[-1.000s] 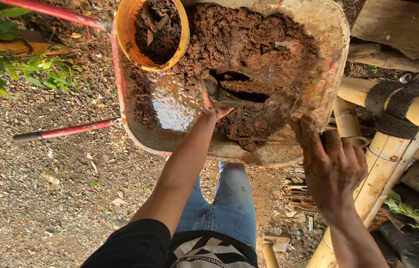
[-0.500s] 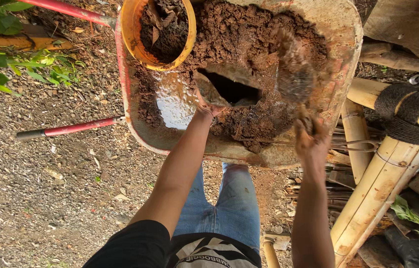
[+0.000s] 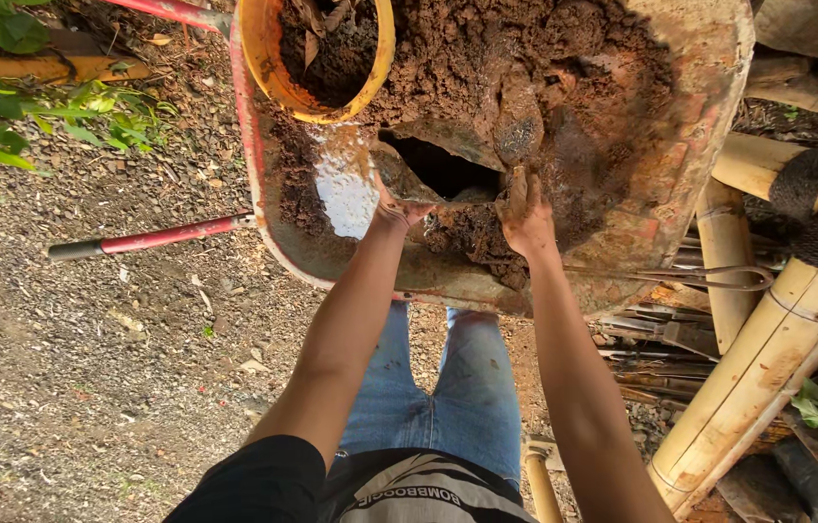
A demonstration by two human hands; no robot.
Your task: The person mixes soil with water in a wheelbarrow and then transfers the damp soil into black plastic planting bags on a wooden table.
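Both hands in wheelbarrow (image 3: 709, 116) mud (image 3: 564, 87) — left hand (image 3: 397, 205) (grip unclear), right hand (image 3: 525, 218) pinching a clod (image 3: 517, 121)

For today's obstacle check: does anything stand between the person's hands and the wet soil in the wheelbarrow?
Nothing visible does. The left hand and right hand are already in the soil inside the wheelbarrow.

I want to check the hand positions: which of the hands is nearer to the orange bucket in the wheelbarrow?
Left. The left hand is in the wet mud just below the orange bucket. The right hand is farther to the right, beyond the dark hollow in the mud.
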